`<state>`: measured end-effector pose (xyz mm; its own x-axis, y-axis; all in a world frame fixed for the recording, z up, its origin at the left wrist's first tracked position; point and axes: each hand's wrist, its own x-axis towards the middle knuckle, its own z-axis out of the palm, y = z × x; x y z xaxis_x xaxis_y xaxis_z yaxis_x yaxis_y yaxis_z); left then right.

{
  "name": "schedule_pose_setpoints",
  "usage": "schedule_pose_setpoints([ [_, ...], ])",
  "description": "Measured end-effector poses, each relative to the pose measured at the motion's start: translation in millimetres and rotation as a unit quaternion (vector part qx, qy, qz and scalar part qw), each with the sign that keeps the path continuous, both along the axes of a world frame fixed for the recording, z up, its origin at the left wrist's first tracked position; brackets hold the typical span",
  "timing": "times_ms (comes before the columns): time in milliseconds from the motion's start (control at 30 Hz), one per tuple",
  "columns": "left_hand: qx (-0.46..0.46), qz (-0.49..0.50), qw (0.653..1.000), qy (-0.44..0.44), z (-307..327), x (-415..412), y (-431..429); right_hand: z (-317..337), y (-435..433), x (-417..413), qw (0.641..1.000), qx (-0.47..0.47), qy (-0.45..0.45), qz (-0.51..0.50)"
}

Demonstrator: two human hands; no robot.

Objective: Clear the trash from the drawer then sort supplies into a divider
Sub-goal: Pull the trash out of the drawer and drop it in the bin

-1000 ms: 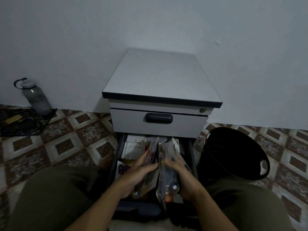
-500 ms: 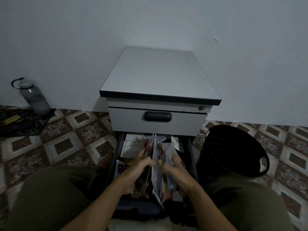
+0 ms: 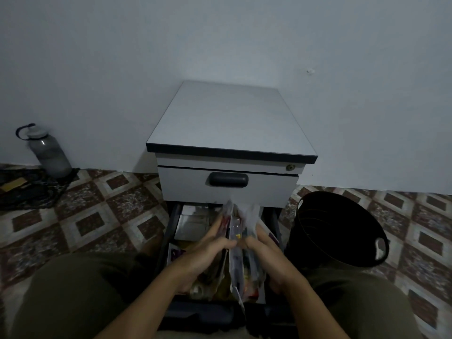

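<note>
a pale grey wall (image 3: 97,57) fills the upper half of the frame. below it runs a floor (image 3: 97,216) of brown and cream patterned tiles. a person's two legs in olive cloth, the left leg (image 3: 73,289) and the right leg (image 3: 354,302), take up the lower corners.

a grey cabinet (image 3: 230,118) with a dark-edged top stands against the wall at centre frame. just right of it, on the floor, sits a round black bin (image 3: 381,241), its mouth tipped toward the camera.

the cabinet's upper drawer (image 3: 269,189) is closed. the lower drawer (image 3: 168,228) is pulled out toward the bottom of the frame, between the knees, and papers and packets lie in it; what they are is too dim to tell.

a bundle of plastic packets (image 3: 238,228) stands on edge over the open drawer, at lower centre, its top reaching up in front of the closed drawer's face. the left hand (image 3: 203,260) grips its left side with fingers curled round it. the right hand (image 3: 271,255) clasps its right side in the same way, so the bundle is squeezed between the two.

a grey water bottle (image 3: 47,152) with a dark loop on its cap stands upright by the wall at the left edge, on a dark cloth (image 3: 31,192). the closed drawer bears a dark oval handle (image 3: 228,179), and a small round lock (image 3: 290,167) sits above its right end.
</note>
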<state>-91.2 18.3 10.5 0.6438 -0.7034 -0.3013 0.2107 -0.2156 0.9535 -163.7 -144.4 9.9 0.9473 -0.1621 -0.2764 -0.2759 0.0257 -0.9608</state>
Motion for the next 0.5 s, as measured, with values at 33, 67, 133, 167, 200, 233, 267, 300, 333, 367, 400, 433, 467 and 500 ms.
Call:
schedule_pose_setpoints([
  [33, 0.002, -0.004, 1.000, -0.004, 3.5, -0.6, -0.6, 5.4, -1.0, -1.3, 1.000, -0.002, -0.004, 0.000],
  [67, 0.004, -0.005, 1.000, -0.011, 6.9, -0.3, -3.4, 10.8, -1.9, -3.4, 1.000, -0.007, -0.010, 0.003],
  [133, 0.010, -0.002, 1.000, -0.017, -8.0, 12.8, -11.1, 18.5, -3.3, -7.7, 1.000, -0.018, -0.020, 0.001],
  [167, 0.019, -0.004, 1.000, -0.022, -14.6, 18.6, -13.0, 22.0, -3.6, -10.0, 0.999, -0.021, -0.025, -0.004],
  [200, 0.030, -0.007, 0.999, -0.030, -9.5, 17.3, -14.9, 26.1, -3.9, -12.4, 0.999, -0.022, -0.029, -0.009],
  [233, 0.035, -0.015, 0.999, -0.032, 6.8, 8.5, -13.5, 30.1, -4.2, -14.9, 0.999, -0.021, -0.036, -0.014],
  [267, 0.027, -0.023, 0.999, -0.031, 25.7, -2.8, -11.9, 33.8, -4.8, -17.0, 0.999, -0.020, -0.041, -0.018],
  [300, 0.010, -0.035, 0.999, -0.031, 39.2, -10.7, -10.4, 38.3, -5.4, -19.5, 0.999, -0.018, -0.043, -0.022],
  [333, -0.002, -0.040, 0.999, -0.032, 43.3, -13.0, -9.8, 43.2, -6.7, -21.8, 0.998, -0.017, -0.047, -0.025],
  [367, -0.003, -0.038, 0.999, -0.037, 47.7, -14.8, -8.8, 48.8, -8.7, -24.2, 0.998, -0.016, -0.053, -0.027],
  [400, -0.010, -0.038, 0.998, -0.043, 55.5, -16.7, -10.8, 54.7, -11.9, -26.3, 0.998, -0.016, -0.060, -0.028],
  [433, -0.024, -0.040, 0.998, -0.052, 64.6, -18.0, -15.4, 61.7, -15.8, -28.6, 0.997, -0.017, -0.067, -0.031],
  [467, -0.036, -0.045, 0.997, -0.057, 73.0, -19.3, -19.4, 69.1, -20.9, -31.3, 0.996, -0.024, -0.075, -0.035],
  [500, -0.044, -0.051, 0.996, -0.061, 82.5, -22.2, -24.3, 77.9, -25.9, -34.6, 0.995, -0.035, -0.084, -0.037],
])
